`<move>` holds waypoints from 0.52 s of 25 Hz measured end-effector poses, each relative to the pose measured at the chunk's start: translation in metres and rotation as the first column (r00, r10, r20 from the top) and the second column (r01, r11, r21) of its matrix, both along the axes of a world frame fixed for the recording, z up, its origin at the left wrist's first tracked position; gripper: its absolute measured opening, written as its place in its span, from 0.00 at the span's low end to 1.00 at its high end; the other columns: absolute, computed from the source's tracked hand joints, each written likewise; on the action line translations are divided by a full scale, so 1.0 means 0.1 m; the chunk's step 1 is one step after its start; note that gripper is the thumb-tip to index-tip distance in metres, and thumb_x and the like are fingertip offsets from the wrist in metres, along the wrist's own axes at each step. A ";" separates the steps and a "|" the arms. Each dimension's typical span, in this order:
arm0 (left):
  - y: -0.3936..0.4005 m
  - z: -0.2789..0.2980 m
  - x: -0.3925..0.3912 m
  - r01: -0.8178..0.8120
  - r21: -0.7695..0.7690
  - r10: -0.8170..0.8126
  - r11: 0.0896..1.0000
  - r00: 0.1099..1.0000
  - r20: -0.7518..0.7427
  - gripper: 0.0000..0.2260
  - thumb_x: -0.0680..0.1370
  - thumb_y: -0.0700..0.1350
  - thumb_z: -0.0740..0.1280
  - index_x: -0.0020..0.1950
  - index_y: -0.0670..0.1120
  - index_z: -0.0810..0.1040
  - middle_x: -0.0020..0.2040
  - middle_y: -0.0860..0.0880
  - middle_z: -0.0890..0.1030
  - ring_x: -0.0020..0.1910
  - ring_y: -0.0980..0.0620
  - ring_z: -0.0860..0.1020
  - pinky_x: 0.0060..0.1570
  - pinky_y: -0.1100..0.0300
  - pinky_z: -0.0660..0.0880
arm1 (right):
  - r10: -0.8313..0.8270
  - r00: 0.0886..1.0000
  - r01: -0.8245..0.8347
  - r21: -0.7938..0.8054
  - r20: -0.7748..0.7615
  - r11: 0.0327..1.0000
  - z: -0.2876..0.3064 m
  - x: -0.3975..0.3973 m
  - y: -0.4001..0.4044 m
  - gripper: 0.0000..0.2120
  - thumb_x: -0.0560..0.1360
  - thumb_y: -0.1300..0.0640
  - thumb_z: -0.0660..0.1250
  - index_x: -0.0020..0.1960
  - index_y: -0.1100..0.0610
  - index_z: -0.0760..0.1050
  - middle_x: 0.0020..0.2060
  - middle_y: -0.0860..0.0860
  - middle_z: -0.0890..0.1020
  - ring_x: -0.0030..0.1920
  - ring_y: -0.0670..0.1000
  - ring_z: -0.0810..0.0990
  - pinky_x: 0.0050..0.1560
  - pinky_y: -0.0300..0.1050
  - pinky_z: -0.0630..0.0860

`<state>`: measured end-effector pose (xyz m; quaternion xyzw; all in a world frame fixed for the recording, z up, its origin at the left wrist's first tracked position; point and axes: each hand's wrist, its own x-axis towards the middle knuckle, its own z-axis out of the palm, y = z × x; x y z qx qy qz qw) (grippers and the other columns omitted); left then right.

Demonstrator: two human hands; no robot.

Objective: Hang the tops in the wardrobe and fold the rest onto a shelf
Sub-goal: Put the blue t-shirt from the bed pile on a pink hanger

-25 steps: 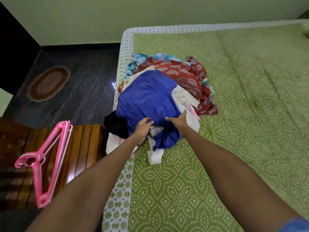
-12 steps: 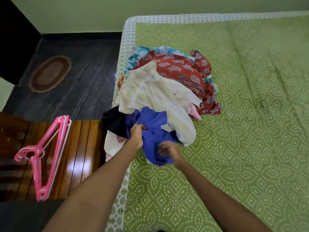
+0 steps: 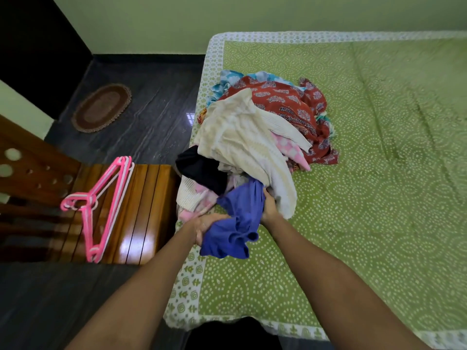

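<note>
Bed: my green white-dotted bedsheet (image 3: 366, 198) covers it.
Floor: dark polished floor (image 3: 151, 117), an oval brown woven mat (image 3: 101, 107) near the wall.
Left: slatted wooden chair (image 3: 141, 213).

wall (image 3: 227, 18): pale green | floor (image 3: 151, 122): dark, glossy | oval rug (image 3: 101, 108) | wooden chair (image 3: 141, 213)

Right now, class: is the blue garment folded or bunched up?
Bunched up. The blue garment hangs in loose crumpled folds between the left hand and right hand, both gripping it.
</note>
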<state>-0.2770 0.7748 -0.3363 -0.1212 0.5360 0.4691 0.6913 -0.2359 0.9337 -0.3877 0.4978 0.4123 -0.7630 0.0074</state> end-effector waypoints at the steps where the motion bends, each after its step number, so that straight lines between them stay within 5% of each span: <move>1: -0.09 0.01 0.06 0.028 0.013 -0.028 1.000 0.999 -0.038 0.08 0.58 0.46 0.77 0.29 0.43 0.83 0.29 0.47 0.82 0.27 0.53 0.80 0.32 0.65 0.75 | -0.131 0.987 0.081 -0.418 -0.094 0.905 0.03 0.08 0.11 0.14 0.82 0.56 0.51 0.56 0.59 0.74 0.50 0.52 0.80 0.53 0.53 0.75 0.52 0.40 0.75; 3: -0.28 0.05 0.14 -0.147 0.011 0.147 0.989 0.980 -0.134 0.11 0.73 0.45 0.66 0.33 0.45 0.84 0.32 0.47 0.83 0.30 0.53 0.80 0.39 0.60 0.73 | -0.198 0.972 0.139 -0.376 -0.124 0.916 0.00 0.29 0.15 0.18 0.81 0.56 0.52 0.66 0.62 0.70 0.59 0.53 0.76 0.61 0.53 0.72 0.64 0.41 0.67; 4: -0.38 0.10 0.18 -0.264 -0.002 0.259 0.965 0.949 -0.179 0.14 0.77 0.45 0.62 0.37 0.46 0.84 0.34 0.47 0.83 0.31 0.52 0.81 0.41 0.58 0.73 | -0.049 0.991 0.006 -0.323 -0.123 0.946 0.22 0.49 0.10 0.19 0.81 0.54 0.52 0.66 0.62 0.70 0.57 0.53 0.78 0.59 0.52 0.75 0.63 0.43 0.70; 5: -0.47 0.18 0.19 -0.378 0.034 0.376 0.925 0.905 -0.201 0.14 0.79 0.46 0.59 0.41 0.46 0.82 0.36 0.46 0.83 0.32 0.51 0.81 0.42 0.57 0.74 | 0.073 0.995 -0.075 -0.027 -0.071 0.997 0.38 0.63 -0.11 0.18 0.81 0.52 0.53 0.62 0.60 0.73 0.52 0.53 0.81 0.54 0.52 0.79 0.57 0.44 0.75; 9: -0.76 0.70 0.33 -0.482 0.147 0.502 0.864 0.792 -0.348 0.10 0.80 0.50 0.60 0.48 0.47 0.77 0.38 0.48 0.83 0.37 0.52 0.81 0.39 0.58 0.75 | 0.188 0.964 -0.231 -0.245 -0.189 0.942 0.80 1.23 -0.38 0.16 0.80 0.52 0.55 0.50 0.60 0.78 0.43 0.53 0.84 0.42 0.52 0.83 0.43 0.44 0.79; 11: -0.78 0.98 0.40 -0.444 0.181 0.478 0.878 0.788 -0.388 0.11 0.79 0.51 0.60 0.50 0.45 0.78 0.39 0.48 0.82 0.40 0.50 0.79 0.39 0.57 0.74 | 0.373 0.928 -0.373 0.007 0.026 0.928 0.89 1.39 -0.49 0.14 0.78 0.54 0.58 0.54 0.62 0.76 0.44 0.54 0.82 0.41 0.52 0.80 0.41 0.44 0.78; 13: -0.81 1.36 0.54 -0.337 0.257 0.418 0.906 0.811 -0.409 0.12 0.79 0.50 0.60 0.46 0.44 0.78 0.40 0.46 0.81 0.38 0.49 0.78 0.40 0.56 0.73 | 0.420 0.864 -0.501 0.408 0.276 0.763 1.10 1.50 -0.61 0.18 0.74 0.60 0.64 0.63 0.64 0.70 0.50 0.57 0.78 0.46 0.55 0.77 0.43 0.44 0.74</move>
